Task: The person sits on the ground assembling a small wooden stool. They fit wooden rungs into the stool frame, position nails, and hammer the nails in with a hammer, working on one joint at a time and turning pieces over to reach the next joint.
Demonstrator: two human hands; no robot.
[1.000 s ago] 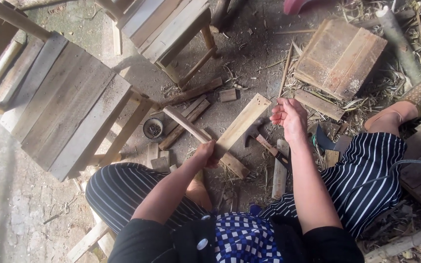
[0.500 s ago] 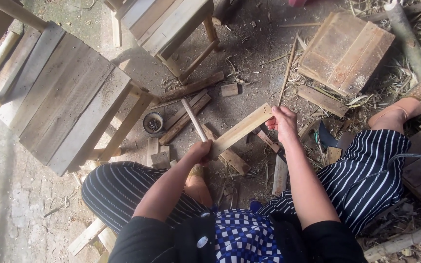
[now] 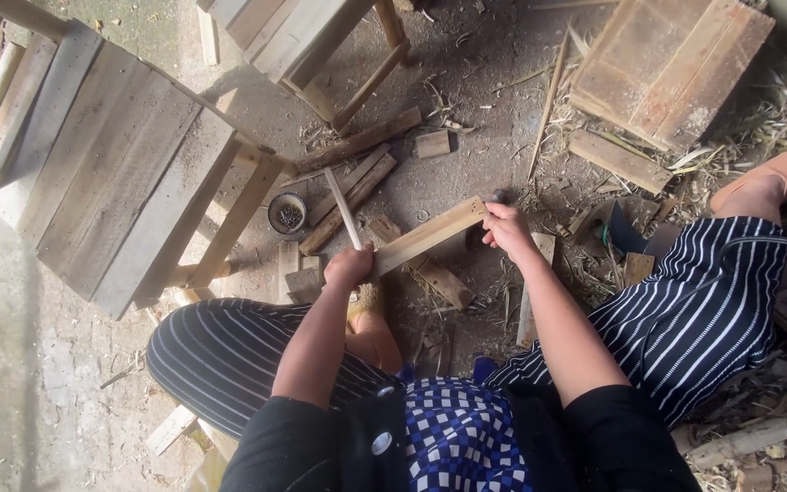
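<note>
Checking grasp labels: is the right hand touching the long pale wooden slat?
Touching. The head view shows the right hand closed over the upper end of the long pale wooden slat, no gap.

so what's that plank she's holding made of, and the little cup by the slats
The plank, held by the left hand and right hand, looks like raw, unfinished wood: pale, matte, rough-sawn, visible grain. The cup looks like dull, darkened metal, perhaps a tin; its thin round rim suggests that, but it's too small to tell.

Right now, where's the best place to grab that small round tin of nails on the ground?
Grip the small round tin by its rim, coming straight down from above. It stands upright and open-topped on the ground, with a stool leg close on one side and wood strips on the other, so a sideways approach looks cramped.
</note>
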